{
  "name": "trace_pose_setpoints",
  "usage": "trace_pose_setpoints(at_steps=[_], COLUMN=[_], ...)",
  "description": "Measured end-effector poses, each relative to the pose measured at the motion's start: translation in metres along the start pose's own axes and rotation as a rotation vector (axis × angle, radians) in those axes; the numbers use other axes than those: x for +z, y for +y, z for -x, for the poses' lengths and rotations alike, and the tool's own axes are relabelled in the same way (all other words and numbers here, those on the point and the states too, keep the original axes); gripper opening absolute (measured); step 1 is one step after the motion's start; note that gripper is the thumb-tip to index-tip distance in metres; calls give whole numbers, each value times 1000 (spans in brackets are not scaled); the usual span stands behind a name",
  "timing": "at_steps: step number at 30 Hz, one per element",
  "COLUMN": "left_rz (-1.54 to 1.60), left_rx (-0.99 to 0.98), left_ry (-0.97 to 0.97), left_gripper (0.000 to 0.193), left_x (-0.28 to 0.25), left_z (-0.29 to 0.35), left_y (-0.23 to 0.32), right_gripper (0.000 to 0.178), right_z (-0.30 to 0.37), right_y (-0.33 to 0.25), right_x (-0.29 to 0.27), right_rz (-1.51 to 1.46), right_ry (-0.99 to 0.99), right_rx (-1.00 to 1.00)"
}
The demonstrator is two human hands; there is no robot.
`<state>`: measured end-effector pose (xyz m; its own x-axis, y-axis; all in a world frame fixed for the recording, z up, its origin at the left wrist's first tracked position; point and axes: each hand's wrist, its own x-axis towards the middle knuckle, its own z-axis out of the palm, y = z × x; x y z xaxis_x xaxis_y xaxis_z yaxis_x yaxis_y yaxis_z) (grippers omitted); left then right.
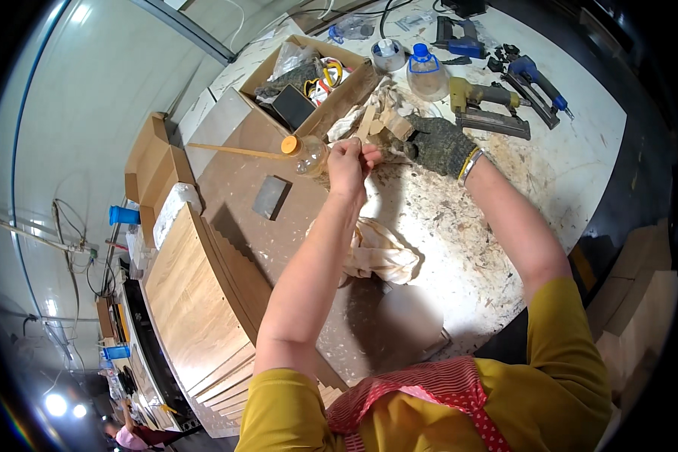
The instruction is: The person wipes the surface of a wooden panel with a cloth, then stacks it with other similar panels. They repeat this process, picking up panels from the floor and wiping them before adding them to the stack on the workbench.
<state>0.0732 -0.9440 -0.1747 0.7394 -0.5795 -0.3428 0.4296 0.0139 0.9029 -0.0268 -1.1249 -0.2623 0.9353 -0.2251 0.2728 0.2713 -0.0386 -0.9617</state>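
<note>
My left hand (348, 167) is bare, its thumb and fingers pinched together beside a clear bottle with an orange cap (309, 154). What the pinch holds, if anything, is too small to make out. My right hand (441, 145) wears a dark grey knit glove, its fingers curled at a small tan wood piece (396, 124). Another thin wood strip (367, 120) stands just left of that piece. A crumpled white cloth (380, 252) lies below my hands, partly behind my left forearm.
Nail guns (493, 109) lie at the right back, near a clear jug with a blue cap (427, 74). An open cardboard box (331, 113) holds gloves and odds and ends. A grey block (271, 197) rests left of my forearm, beyond stacked wooden panels (200, 294). Sawdust litters the white tabletop.
</note>
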Motion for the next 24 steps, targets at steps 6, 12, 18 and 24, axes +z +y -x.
trace_pose_setpoints(at_steps=[6, 12, 18, 24], left_rz=[43, 29, 51, 38], left_rx=[-11, -20, 11, 52], left_ry=[20, 13, -27, 11], left_gripper=[8, 9, 8, 10], left_x=[6, 7, 7, -4], left_z=[-2, -8, -6, -10], left_y=[-12, -20, -23, -25], right_gripper=[25, 28, 31, 33], right_z=[4, 2, 1, 6], right_y=[-48, -47, 1, -15], right_x=[9, 5, -13, -8], right_rz=[471, 964, 332, 354], right_ry=[-13, -48, 86, 22], right_rx=[25, -149, 26, -81])
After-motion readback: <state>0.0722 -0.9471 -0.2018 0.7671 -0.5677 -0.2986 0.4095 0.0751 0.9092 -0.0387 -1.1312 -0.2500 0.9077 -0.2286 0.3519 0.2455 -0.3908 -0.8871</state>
